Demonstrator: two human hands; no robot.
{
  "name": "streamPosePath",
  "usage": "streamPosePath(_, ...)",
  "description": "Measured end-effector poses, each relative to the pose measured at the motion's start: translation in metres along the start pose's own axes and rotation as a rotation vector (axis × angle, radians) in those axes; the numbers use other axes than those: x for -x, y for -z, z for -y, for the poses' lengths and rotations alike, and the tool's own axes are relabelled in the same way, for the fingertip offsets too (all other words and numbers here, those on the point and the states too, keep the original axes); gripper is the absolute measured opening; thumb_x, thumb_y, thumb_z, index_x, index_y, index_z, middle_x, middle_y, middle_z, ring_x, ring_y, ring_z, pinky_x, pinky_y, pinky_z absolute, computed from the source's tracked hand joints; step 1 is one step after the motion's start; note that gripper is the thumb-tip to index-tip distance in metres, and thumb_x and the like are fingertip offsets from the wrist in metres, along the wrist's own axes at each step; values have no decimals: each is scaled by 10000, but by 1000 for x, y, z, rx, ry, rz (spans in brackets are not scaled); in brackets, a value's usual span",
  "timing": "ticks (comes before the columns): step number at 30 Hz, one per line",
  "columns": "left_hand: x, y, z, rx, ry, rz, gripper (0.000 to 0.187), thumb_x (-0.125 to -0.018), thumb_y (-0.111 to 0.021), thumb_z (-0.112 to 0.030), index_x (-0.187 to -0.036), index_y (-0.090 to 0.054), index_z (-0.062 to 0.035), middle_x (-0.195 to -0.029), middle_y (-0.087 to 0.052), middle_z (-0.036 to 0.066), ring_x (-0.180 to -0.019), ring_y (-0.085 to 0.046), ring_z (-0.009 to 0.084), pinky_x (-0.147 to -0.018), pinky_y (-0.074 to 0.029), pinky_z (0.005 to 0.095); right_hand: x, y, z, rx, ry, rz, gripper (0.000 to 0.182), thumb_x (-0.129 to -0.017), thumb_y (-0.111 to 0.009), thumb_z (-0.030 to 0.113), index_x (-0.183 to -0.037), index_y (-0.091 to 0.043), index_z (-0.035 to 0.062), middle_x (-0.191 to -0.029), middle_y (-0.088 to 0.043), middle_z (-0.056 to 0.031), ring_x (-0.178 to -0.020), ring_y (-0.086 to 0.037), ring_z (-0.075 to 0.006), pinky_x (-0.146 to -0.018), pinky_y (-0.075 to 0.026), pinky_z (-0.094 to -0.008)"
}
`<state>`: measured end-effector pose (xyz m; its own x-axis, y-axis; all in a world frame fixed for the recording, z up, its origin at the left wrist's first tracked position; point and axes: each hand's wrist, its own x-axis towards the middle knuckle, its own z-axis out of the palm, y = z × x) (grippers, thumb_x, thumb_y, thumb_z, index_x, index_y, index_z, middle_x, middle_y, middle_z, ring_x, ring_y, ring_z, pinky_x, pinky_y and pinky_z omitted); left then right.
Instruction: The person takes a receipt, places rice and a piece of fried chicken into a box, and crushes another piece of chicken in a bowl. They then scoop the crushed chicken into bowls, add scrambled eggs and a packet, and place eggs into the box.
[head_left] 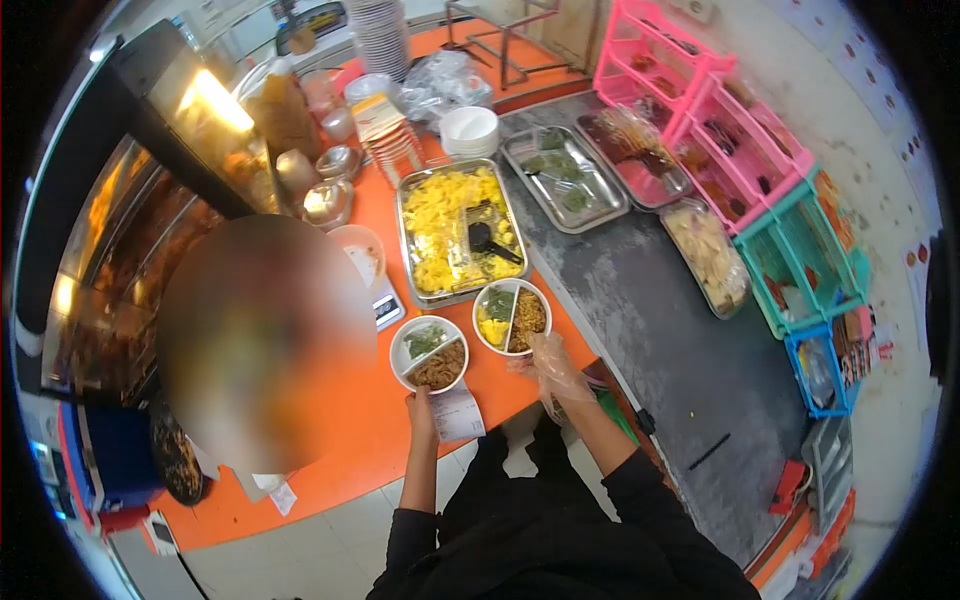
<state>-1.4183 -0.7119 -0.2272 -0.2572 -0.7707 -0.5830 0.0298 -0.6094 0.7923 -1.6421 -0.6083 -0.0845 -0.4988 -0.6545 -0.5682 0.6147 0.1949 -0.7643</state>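
Observation:
My bare left hand holds the lower edge of a white divided bowl with greens and brown shredded food; its fingers are mostly hidden beneath. A printed paper slip lies just right of this hand. In a clear plastic glove, my right hand grips the lower right rim of a second divided bowl, which holds greens, yellow food and brown grainy food. Behind the bowls stands a metal tray of yellow food, with a black spoon in it.
A scale sits left of the tray. Stacked white bowls and a metal tray of greens stand behind. Pink baskets and green baskets line the right wall. A large blurred area covers the left of the orange counter.

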Motion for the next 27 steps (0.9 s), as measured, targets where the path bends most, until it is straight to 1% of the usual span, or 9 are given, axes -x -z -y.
streamPosePath(1,-1,-2,-2,1,-3,4,462,-839,-483,-242,-1139,-435,107,-1071,-555,175,-876,-575,206,-773,-469,327,4,6,1,-8,11,-26,214,-876,-410,157,-1017,-448,1,-827,-580,-132,-637,-611,-185,-444,-442,-250)
streamPosePath(4,6,-17,-18,28,-43,54,449,-853,-421,-149,-1216,-370,109,-1140,-526,186,-949,-565,234,-826,-457,333,21,31,6,-438,-13,95,136,-844,-420,53,-956,-434,-24,-707,-443,-72,-512,-400,-123,-436,-362,-250)
streamPosePath(5,13,-22,-25,68,-82,78,426,-858,-393,-108,-1226,-359,103,-1150,-518,192,-978,-561,249,-847,-453,337,36,42,12,-448,4,76,136,-844,-420,53,-956,-434,-24,-707,-443,-72,-512,-400,-123,-436,-362,-250)
streamPosePath(6,18,-25,-31,56,-97,102,413,-876,-339,-101,-1251,-344,71,-1186,-497,203,-1045,-543,298,-905,-447,416,54,57,22,-411,2,-22,136,-853,-414,50,-961,-430,-30,-710,-444,-76,-515,-402,-127,-439,-361,-253)
streamPosePath(11,33,-27,-40,50,-48,104,395,-861,-356,-61,-1237,-379,58,-1154,-517,181,-1003,-561,268,-866,-458,370,85,173,31,-431,164,-382,168,-865,-393,59,-969,-431,-68,-705,-438,-93,-505,-391,-131,-428,-343,-252)
streamPosePath(15,57,-52,-43,-56,-25,117,400,-862,-358,-64,-1246,-365,49,-1166,-509,171,-1025,-552,269,-883,-455,375,70,263,30,-411,241,-416,148,-846,-386,49,-932,-433,-62,-690,-428,-84,-498,-387,-127,-419,-339,-249)
streamPosePath(19,84,-88,-28,-7,1,138,410,-852,-369,-72,-1244,-365,50,-1162,-512,162,-1039,-541,256,-895,-446,367,61,308,35,-144,237,-468,248,-889,-422,216,-893,-513,-13,-696,-537,-67,-513,-517,-126,-463,-474,-252)
streamPosePath(24,115,-154,-18,-234,109,494,425,-822,-382,-94,-1222,-422,46,-1174,-525,136,-1054,-532,216,-918,-417,327,55,340,45,-119,224,-440,271,-890,-422,229,-943,-532,-13,-717,-557,-69,-549,-536,-120,-509,-502,-255)
streamPosePath(27,159,-239,-31,-517,196,609,393,-904,-405,-275,-1099,-550,33,-1058,-601,120,-926,-566,195,-864,-438,344,61,334,67,-131,205,-444,282,-909,-445,228,-987,-537,-27,-737,-556,-60,-567,-533,-109,-527,-490,-241)
